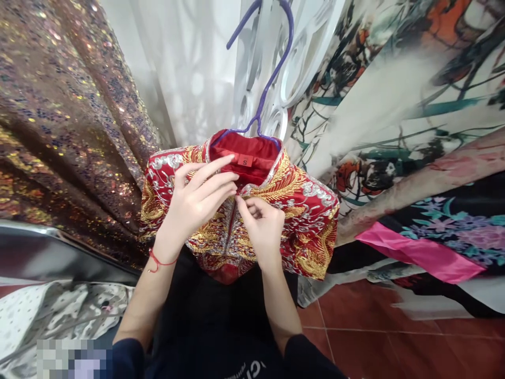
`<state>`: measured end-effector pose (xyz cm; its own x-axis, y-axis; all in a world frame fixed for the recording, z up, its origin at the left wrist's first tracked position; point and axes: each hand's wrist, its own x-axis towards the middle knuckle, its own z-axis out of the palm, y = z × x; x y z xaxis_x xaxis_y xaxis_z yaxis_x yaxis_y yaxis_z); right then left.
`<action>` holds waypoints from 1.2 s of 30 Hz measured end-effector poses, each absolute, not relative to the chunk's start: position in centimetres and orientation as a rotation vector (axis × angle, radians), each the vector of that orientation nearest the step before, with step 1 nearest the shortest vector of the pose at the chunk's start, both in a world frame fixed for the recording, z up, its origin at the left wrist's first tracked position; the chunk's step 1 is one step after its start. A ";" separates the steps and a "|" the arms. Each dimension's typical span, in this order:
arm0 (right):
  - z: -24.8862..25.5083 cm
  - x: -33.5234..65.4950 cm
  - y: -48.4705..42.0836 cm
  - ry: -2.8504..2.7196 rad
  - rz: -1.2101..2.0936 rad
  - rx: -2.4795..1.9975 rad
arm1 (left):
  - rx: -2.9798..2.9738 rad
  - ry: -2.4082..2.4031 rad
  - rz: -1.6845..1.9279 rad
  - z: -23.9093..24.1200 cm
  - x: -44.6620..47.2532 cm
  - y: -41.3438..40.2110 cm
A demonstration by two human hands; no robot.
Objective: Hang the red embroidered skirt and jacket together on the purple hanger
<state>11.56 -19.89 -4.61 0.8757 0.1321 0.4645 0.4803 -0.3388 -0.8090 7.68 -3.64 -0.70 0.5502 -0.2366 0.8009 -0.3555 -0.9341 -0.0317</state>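
A red short jacket point(303, 205) with dense gold and silver embroidery hangs from a purple hanger point(260, 105). Its collar gapes at the top, where a small red label point(245, 161) marked S shows on the lining. My left hand point(197, 202) lies over the left side of the collar. Its outer fingers are stretched out, while index finger and thumb come together at the top of the front opening. Right beside it, my right hand point(264, 226) pinches the front edge below the collar, fingers curled. What exactly lies between the fingertips is hidden.
Brown sequinned fabric point(79, 105) hangs at the left, a white scrolled frame point(290, 79) behind the hanger. Printed cloth point(379, 116) and a black flowered garment with a pink band point(422, 250) hang at the right. Spotted fabric point(59, 310) lies lower left, above red floor tiles point(363, 321).
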 end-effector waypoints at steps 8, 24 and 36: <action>-4.0 11.6 -23.2 -0.786 -0.949 -1.885 | 2.396 -0.321 1.507 -1.2 8.4 -2.0; -1.2 22.3 -30.4 -0.749 -1.075 -1.935 | 2.333 0.026 1.685 1.9 9.2 2.3; -0.6 22.8 -33.0 -0.822 -0.050 -2.001 | 2.345 0.018 0.961 0.5 7.2 6.1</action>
